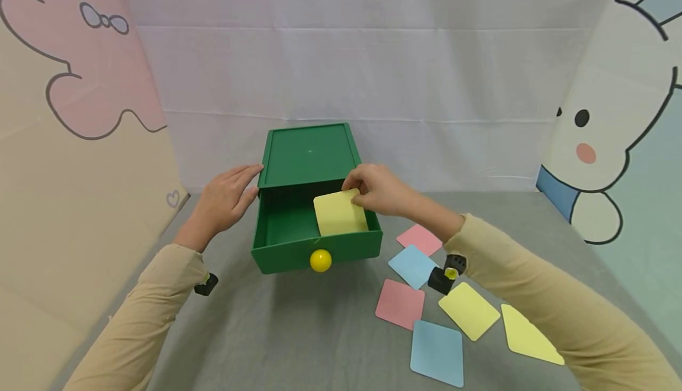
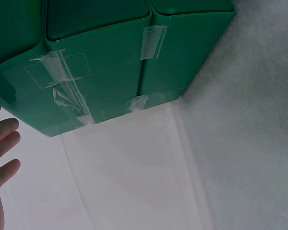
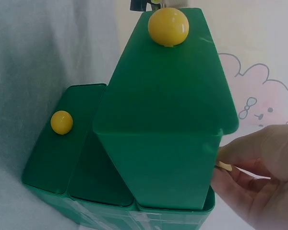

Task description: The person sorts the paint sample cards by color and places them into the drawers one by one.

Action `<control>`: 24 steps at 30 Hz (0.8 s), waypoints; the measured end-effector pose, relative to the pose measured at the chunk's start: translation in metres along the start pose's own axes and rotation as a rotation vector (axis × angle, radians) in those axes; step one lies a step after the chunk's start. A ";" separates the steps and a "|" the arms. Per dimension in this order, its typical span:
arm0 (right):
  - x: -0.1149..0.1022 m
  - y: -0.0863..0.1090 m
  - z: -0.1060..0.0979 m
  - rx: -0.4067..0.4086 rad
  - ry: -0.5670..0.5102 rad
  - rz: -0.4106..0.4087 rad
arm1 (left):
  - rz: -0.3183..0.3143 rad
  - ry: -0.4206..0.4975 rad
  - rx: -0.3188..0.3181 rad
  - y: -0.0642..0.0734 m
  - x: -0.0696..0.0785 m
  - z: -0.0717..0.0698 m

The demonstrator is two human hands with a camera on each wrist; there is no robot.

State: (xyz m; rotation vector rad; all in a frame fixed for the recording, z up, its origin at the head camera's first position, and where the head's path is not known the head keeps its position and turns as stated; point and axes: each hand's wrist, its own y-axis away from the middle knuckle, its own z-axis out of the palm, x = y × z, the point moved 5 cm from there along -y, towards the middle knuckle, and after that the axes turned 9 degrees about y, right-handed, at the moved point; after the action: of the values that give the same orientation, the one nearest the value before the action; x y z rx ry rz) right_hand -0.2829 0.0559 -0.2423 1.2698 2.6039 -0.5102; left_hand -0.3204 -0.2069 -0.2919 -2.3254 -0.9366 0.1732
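A green drawer unit [image 1: 311, 154] stands on the grey cloth, its top drawer [image 1: 282, 255] pulled out towards me. That drawer has a round yellow knob [image 1: 321, 260]. Between thumb and fingers, my right hand [image 1: 386, 191] pinches the upper right corner of a yellow card [image 1: 338, 216]. The card leans inside the right part of the drawer, its lower edge hidden by the drawer front. My left hand [image 1: 217, 201] has fairly straight fingers, the tips at the unit's upper left side. In the right wrist view the drawer hides most of the card.
Several loose cards lie to the right: pink cards [image 1: 401, 304], blue cards [image 1: 437, 352] and yellow cards [image 1: 469, 311], some under my right forearm. Clear tape [image 2: 153, 42] joins the stacked green boxes. A lower yellow knob [image 3: 62, 122] shows beneath. A white curtain [image 1: 362, 71] hangs behind.
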 end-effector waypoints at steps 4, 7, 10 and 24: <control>-0.002 0.001 -0.003 0.013 0.029 -0.015 | -0.004 -0.002 -0.001 0.000 0.000 0.000; -0.001 0.002 -0.004 0.005 0.039 -0.021 | -0.004 -0.005 -0.004 0.000 0.000 0.001; 0.002 0.003 -0.002 -0.018 0.049 -0.021 | -0.004 -0.008 -0.005 0.001 -0.001 0.001; 0.008 0.004 0.004 -0.032 0.054 -0.018 | 0.018 -0.003 0.015 0.002 -0.002 0.003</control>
State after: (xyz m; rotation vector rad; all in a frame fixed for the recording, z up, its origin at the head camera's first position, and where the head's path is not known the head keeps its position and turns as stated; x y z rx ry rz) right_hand -0.2848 0.0625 -0.2495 1.2678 2.6589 -0.4414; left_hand -0.3216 -0.2073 -0.2953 -2.3214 -0.9129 0.1910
